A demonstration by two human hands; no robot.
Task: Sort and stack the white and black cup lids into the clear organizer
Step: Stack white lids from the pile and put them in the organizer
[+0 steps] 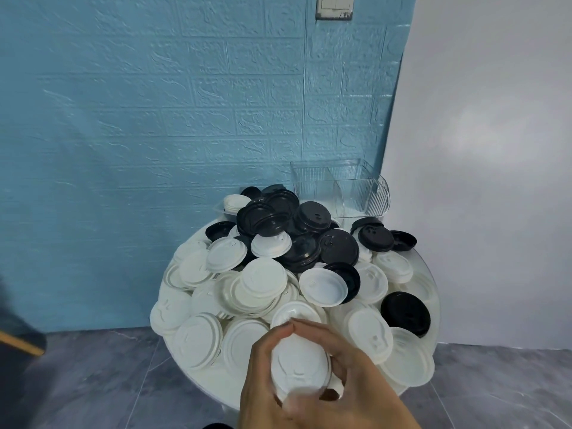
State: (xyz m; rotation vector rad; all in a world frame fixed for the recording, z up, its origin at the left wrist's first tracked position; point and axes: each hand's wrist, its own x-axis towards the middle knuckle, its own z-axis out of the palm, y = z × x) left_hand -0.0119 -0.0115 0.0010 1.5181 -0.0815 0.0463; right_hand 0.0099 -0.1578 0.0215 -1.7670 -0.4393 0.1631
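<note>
1. Both hands, the left hand (266,379) and right hand (365,376), grasp a white lid (298,366) together above the round table (198,379).
2. The clear organizer (340,188) stands at the table's far edge, behind the pile of lids (278,274).

A round white table (431,308) carries everything, standing on a grey stone-patterned floor (93,382). A heap of lids covers nearly the whole top. White lids (263,281) fill the near and left parts, many nested in short stacks and some upside down. Black lids (312,239) pile up toward the far edge, with one lone black lid (405,314) near the right edge among white ones. At the far right edge stands a clear organizer (340,187), upright, with a divider inside. At the far left edge a low clear tray (221,209) holds white lids, partly buried by the black pile.
</note>
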